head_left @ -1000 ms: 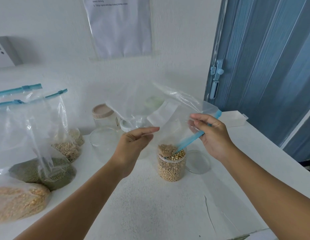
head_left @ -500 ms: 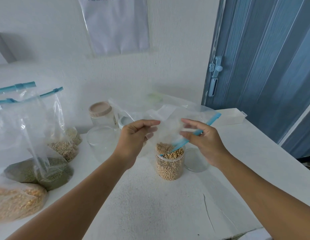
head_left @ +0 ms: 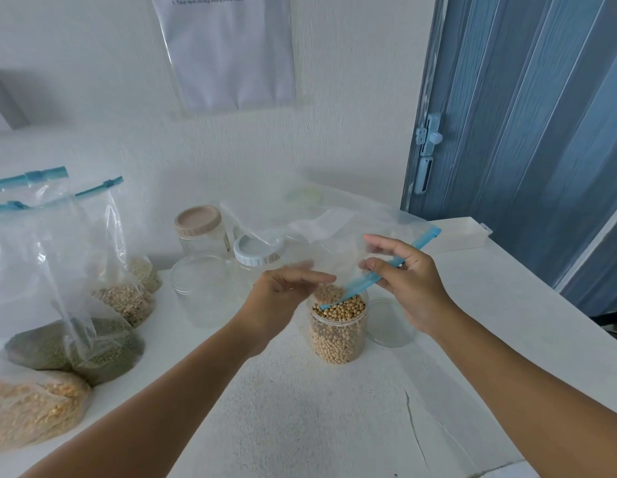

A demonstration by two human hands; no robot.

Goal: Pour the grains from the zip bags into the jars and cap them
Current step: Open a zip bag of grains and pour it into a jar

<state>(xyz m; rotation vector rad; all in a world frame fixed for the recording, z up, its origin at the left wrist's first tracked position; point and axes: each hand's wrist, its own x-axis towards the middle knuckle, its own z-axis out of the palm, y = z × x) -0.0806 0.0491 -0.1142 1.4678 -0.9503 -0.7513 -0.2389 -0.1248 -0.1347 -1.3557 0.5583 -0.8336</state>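
On the white desk (head_left: 300,408), a clear zip bag (head_left: 321,236) hangs tipped over an open jar (head_left: 338,332) full of pale grains. The right hand (head_left: 409,281) pinches its blue zip edge; the left hand (head_left: 283,294), blurred, grips the bag's side.

White wall (head_left: 352,98), blue folding door (head_left: 528,132), white counter (head_left: 300,415)

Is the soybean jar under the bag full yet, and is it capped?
Nearly full and uncapped. Beans in the soybean jar reach its open rim, where the zip bag mouth still rests; a clear lid lies beside it.
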